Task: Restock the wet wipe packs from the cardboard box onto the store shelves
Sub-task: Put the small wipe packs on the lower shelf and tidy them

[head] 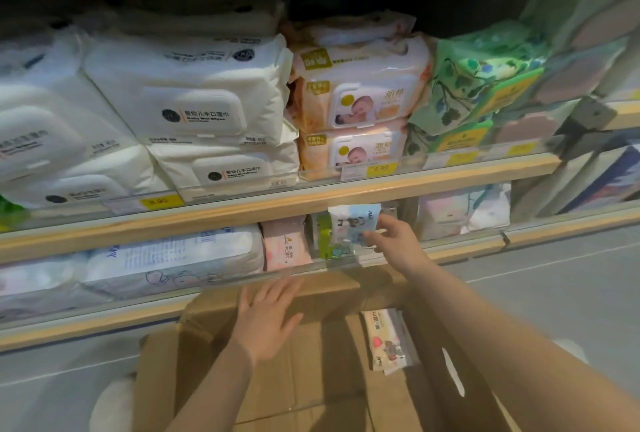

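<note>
Wipes pack (353, 223) sits pinched in your right hand (394, 241) fingertips at the lower shelf (242, 293); your left hand (266, 320) hovers open-fingered over the box (311, 379).

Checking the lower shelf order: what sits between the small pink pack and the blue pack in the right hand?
In the head view, a green pack stands between the pink pack and the blue pack held by the right hand.

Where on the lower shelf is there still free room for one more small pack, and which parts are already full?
Free room shows right of the blue pack in the right hand, before the pastel pack. Left of it, the green pack, the pink pack and the big white packs sit tight.
</note>
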A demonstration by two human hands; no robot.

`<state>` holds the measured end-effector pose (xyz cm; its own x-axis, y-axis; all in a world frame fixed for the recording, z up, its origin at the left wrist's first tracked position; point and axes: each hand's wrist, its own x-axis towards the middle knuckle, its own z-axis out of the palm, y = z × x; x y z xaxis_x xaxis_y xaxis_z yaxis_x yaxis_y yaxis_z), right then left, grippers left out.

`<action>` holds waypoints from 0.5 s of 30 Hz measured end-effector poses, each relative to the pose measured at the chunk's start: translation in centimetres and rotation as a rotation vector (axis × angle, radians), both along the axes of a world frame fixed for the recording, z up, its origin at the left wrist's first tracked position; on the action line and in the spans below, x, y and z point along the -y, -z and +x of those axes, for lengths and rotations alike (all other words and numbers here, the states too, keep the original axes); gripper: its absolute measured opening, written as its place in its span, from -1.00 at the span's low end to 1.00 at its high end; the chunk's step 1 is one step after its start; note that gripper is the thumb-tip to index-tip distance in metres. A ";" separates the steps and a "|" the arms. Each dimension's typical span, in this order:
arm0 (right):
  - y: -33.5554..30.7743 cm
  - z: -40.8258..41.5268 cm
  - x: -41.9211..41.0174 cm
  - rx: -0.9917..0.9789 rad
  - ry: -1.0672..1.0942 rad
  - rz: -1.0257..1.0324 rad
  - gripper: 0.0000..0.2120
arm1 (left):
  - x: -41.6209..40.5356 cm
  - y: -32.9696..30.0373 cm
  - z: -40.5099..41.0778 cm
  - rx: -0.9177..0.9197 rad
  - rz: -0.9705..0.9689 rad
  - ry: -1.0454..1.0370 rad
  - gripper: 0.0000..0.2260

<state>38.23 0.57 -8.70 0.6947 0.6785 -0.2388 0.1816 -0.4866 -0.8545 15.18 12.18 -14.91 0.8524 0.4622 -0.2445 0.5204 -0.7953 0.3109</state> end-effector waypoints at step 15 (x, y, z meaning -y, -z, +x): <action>6.5 -0.6 -6.3 0.001 0.148 -0.292 -0.71 | 0.0 3.2 -0.9 0.101 0.160 0.001 -0.42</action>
<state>37.65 6.92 -15.25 0.7807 0.4731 -0.4083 0.0911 -0.7325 -0.6747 14.27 12.16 -18.16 0.8692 0.4877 -0.0815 0.4924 -0.8391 0.2310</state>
